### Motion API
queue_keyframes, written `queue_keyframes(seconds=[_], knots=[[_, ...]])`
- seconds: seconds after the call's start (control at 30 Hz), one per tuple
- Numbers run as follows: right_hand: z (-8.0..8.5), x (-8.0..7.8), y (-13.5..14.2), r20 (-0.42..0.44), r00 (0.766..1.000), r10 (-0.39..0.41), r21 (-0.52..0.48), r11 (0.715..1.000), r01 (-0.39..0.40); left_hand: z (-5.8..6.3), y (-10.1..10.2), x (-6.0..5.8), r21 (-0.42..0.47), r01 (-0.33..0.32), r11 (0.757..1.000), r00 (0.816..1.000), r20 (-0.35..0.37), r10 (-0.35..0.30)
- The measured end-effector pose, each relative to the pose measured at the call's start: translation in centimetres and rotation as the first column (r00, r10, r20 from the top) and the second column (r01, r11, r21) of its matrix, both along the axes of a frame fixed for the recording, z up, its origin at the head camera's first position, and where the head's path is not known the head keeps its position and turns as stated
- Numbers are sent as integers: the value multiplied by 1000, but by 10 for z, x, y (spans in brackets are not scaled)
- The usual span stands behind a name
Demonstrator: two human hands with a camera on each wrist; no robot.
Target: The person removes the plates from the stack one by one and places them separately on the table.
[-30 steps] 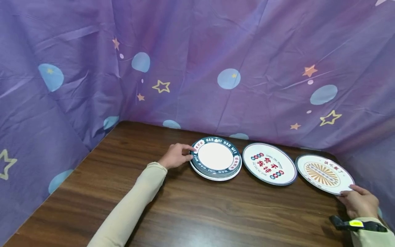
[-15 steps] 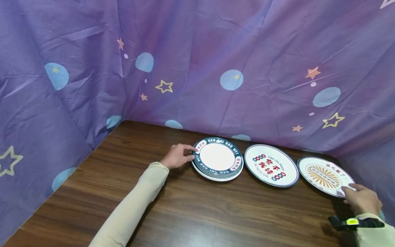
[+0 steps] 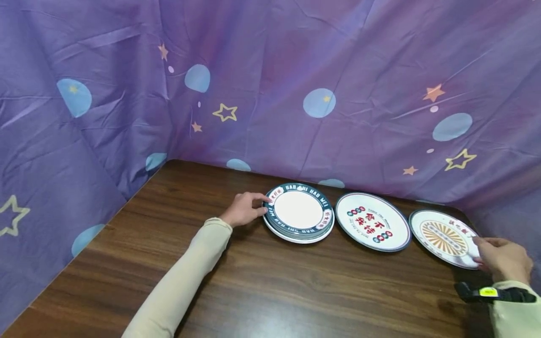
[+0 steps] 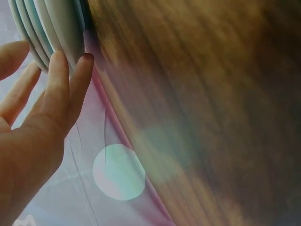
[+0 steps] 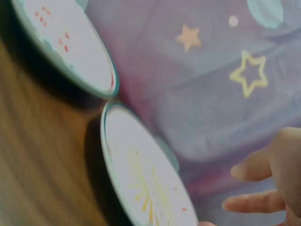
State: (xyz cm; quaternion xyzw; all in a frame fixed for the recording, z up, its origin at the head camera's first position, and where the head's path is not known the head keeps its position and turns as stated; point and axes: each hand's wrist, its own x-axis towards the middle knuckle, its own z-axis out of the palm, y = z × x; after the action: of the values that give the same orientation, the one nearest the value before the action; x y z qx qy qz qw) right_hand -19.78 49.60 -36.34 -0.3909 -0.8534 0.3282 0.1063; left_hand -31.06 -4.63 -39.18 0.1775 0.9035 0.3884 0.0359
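Note:
A stack of plates (image 3: 297, 209), the top one with a dark green lettered rim, stands at the middle of the table. My left hand (image 3: 245, 209) is at its left side. In the left wrist view, fingertips (image 4: 59, 59) touch the edges of the stacked plates, with the fingers fairly straight. At the right lies a white plate with a yellow sunburst (image 3: 444, 238). My right hand (image 3: 505, 259) is at its right rim. In the right wrist view its fingers (image 5: 254, 202) extend apart from the plate; the thumb is mostly cut off.
Between the stack and the sunburst plate lies a white oval plate with red characters (image 3: 373, 221). All rest on a brown wooden table (image 3: 304, 291). A purple cloth with stars and dots (image 3: 262, 131) hangs behind and at the sides.
My right hand has loosened from the sunburst plate's rim and shifted slightly right. My left hand stays at the stack. The head view has shifted a little.

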Motion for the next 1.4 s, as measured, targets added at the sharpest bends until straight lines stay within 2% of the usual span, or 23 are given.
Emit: queue_keyframes(seconds=[0.07, 0.17, 0.2, 0.27, 0.4, 0.43, 0.5, 0.67, 0.97, 1.1, 1.2, 1.3, 1.4], knots=[[4, -4, -4, -23, 996, 86, -13, 996, -86, 0, -1, 0, -3, 0, 1000, 1000, 0, 0], [5, -10, -14, -85, 957, 278, -45, 958, -282, 0, -2, 0, -4, 3, 1000, 1000, -6, -3], [-3, -18, -9, -130, 930, 343, -58, 934, -353, 0, -2, 0, -3, 6, 1000, 1000, -9, -6], [-9, -25, -17, -174, 867, 466, -51, 875, -481, 0, -2, 0, 8, 6, 1000, 1000, -13, -6], [-15, -39, -41, -226, 743, 630, -3, 763, -647, 0, -1, 0, 56, -7, 998, 1000, 12, 6], [-7, -37, -55, -211, 725, 656, 9, 743, -669, 0, 0, 0, 68, -10, 998, 1000, 20, 8], [-5, -40, -67, -224, 690, 688, 2, 709, -706, 0, 0, 0, 83, -14, 996, 999, 37, 11], [-7, -49, -92, -242, 667, 705, -43, 679, -733, -3, 1, 1, 82, -7, 997, 999, 37, 4], [-23, -63, -140, -251, 640, 727, -105, 636, -764, -5, -1, 3, 110, -6, 994, 999, 37, 2], [-27, -66, -158, -293, 620, 728, -122, 615, -779, -5, -1, 3, 97, -2, 995, 999, 39, -1], [-29, -69, -170, -336, 596, 730, -112, 597, -795, -5, -1, 3, 79, -1, 997, 1000, 23, -1], [-29, -72, -182, -352, 590, 726, -105, 596, -796, -4, -1, 2, 68, -4, 998, 1000, 9, 4], [-29, -74, -193, -376, 578, 724, -121, 580, -805, -3, 0, 1, 58, -6, 998, 1000, 0, 6]])
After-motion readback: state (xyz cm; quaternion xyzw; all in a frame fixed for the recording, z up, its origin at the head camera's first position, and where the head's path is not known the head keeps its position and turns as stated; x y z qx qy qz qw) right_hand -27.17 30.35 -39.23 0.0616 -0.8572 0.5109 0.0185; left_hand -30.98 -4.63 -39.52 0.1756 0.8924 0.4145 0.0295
